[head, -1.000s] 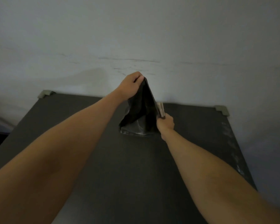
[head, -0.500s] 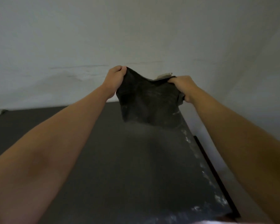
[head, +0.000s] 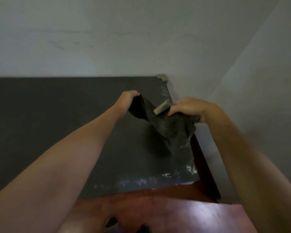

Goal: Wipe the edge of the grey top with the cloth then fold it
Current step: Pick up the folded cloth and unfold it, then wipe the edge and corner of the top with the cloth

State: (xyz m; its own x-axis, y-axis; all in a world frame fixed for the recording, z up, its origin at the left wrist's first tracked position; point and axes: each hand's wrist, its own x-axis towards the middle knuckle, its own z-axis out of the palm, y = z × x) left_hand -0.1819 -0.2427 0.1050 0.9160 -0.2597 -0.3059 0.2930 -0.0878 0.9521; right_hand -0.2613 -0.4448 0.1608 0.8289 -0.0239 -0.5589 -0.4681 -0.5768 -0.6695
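Hands pinch the dark cloth [head: 168, 130] at two corners: left hand [head: 127, 100] at eleven o'clock, right hand [head: 188, 107] at one. Cloth hangs slack over the grey top [head: 57, 118] by its dusty right edge, likely spread for folding.

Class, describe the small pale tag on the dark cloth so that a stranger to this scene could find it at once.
Start at the grey top against the white wall and go to its right edge. There both hands hold up a dark cloth. Between the left hand and right hand juts the tag, the only pale strip on the cloth.
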